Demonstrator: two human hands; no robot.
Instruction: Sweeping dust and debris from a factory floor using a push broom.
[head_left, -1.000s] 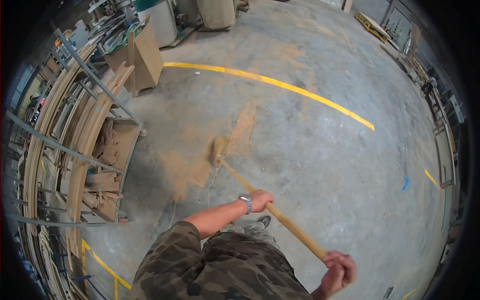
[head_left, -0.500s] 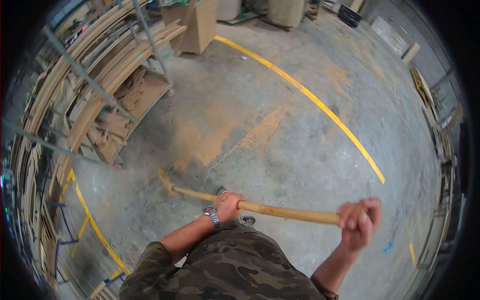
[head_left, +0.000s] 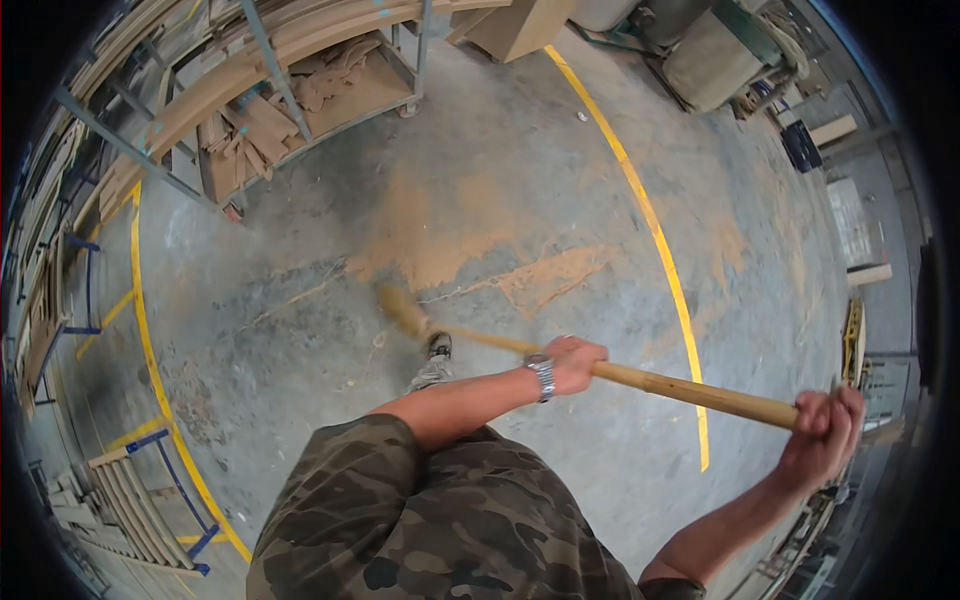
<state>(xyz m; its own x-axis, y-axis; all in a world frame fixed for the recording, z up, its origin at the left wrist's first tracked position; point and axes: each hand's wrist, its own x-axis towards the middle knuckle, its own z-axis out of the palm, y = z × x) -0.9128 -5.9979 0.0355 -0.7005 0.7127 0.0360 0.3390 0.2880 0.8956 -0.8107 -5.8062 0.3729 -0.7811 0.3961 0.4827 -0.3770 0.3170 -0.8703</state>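
A long bamboo-handled broom [head_left: 690, 389] slants across in front of me. My left hand [head_left: 574, 363], with a metal watch at the wrist, is wrapped round the middle of the handle. Close to the handle's upper end, at the right, my right hand [head_left: 828, 428] grips it with curled fingers. The pale bristle head, blurred by motion, is down at the floor left of centre, close to my shoe [head_left: 440, 344]. Just beyond it, orange-brown dust [head_left: 445, 235] is spread over the grey concrete floor [head_left: 300, 370].
At the upper left stands a metal rack [head_left: 355, 135] loaded with wooden strips and offcuts. A yellow floor line [head_left: 648, 210] curves down the right side, another [head_left: 150, 350] down the left. A large bin [head_left: 715, 60] is at the back right. Slatted wooden frames [head_left: 140, 500] lie lower left.
My view has turned, so the rack sits higher. Both hands and the broom have shifted right in the picture, and the bristle head is nearer the dust. My shoe has come forward.
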